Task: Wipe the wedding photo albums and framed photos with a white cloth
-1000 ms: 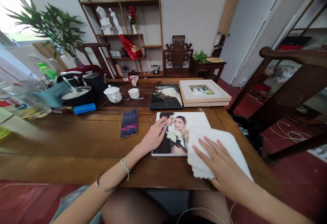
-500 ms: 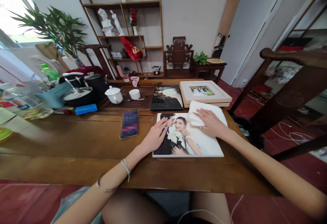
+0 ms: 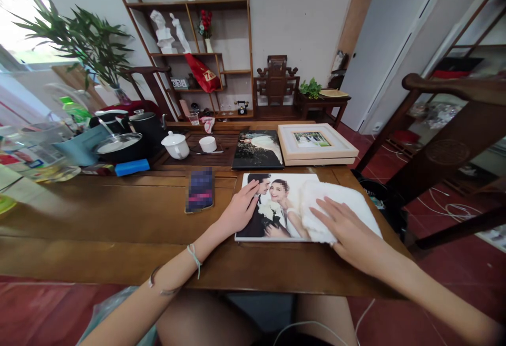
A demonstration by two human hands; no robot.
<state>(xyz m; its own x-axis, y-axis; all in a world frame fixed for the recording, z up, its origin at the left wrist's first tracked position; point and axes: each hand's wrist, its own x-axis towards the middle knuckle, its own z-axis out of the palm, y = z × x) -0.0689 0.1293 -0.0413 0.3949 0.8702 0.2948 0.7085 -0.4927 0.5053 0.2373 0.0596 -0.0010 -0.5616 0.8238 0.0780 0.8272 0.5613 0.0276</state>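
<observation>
Right hand [image 3: 350, 230], flat on the white towel [image 3: 336, 206], has slid back toward the near edge of the wedding photo print [image 3: 272, 206] (mid-wipe, likely); left hand [image 3: 237, 211] stays pressed open, steadying its left edge.

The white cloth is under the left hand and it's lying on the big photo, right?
Not quite. The head view shows the white cloth under the right hand, lying on the big photo. The left hand presses flat on the photo's left edge.

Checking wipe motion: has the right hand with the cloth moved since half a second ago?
Yes. The right hand and white cloth slid toward the person, away from the framed picture, to the photo's near right corner.
</observation>
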